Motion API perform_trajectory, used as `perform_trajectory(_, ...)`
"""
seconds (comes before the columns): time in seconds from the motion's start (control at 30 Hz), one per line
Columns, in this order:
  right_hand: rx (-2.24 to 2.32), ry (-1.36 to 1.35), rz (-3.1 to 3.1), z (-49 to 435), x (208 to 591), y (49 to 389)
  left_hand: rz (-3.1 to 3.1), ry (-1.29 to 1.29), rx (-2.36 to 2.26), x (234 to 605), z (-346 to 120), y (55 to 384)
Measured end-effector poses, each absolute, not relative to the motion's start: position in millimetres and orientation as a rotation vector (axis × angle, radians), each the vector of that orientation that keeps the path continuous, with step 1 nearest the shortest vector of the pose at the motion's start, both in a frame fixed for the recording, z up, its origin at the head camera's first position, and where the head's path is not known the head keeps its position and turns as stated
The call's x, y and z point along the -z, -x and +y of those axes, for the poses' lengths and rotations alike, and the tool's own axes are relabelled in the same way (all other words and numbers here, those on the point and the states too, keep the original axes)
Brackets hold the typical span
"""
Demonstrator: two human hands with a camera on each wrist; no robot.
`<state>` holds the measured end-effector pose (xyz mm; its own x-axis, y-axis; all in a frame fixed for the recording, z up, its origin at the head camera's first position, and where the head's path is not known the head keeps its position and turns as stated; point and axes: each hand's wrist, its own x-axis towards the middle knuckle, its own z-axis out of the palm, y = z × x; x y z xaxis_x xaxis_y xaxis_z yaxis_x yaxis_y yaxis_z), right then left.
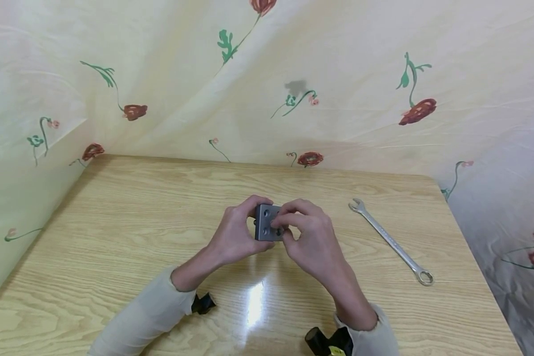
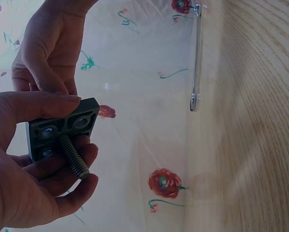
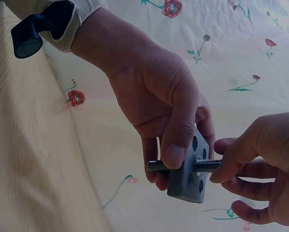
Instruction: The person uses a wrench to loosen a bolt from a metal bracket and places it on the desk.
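A small grey rectangular block (image 1: pixel 267 217) with round holes near its corners is held up off the table by my left hand (image 1: pixel 237 232). The thumb lies along one edge and the fingers along the opposite one. Through its middle passes a threaded bolt (image 3: pixel 208 166), which sticks out on both sides; the longer-looking threaded end (image 2: pixel 74 157) shows in the left wrist view. My right hand (image 1: pixel 313 235) pinches the bolt's end on the face with the round holes, using thumb and forefinger. Those fingertips partly cover that face in the head view.
A combination wrench (image 1: pixel 389 240) lies slanted on the wood-grain table (image 1: pixel 138 198), right of my hands. Flower-patterned cloth (image 1: pixel 173 89) hangs behind the table and along both sides. Black wrist cameras (image 1: pixel 203 303) are strapped at both sleeves.
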<state>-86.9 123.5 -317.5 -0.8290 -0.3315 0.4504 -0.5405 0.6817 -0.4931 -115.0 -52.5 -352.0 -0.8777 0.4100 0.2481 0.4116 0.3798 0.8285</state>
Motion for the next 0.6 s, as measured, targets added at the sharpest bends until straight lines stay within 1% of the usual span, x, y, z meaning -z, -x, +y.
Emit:
perform_trajectory(0.17,-0.886,-0.709,-2.640,133,313,88,-2.597,0.777,1.568,352,-52,115)
perform_trajectory(0.37,-0.942,-0.530,-2.724,140,309,89,-2.591,0.763,1.558,352,-52,115)
perform_trajectory(0.6,-0.939,-0.368,-2.869,138,310,92,-2.625,0.739,1.557,354,-51,116)
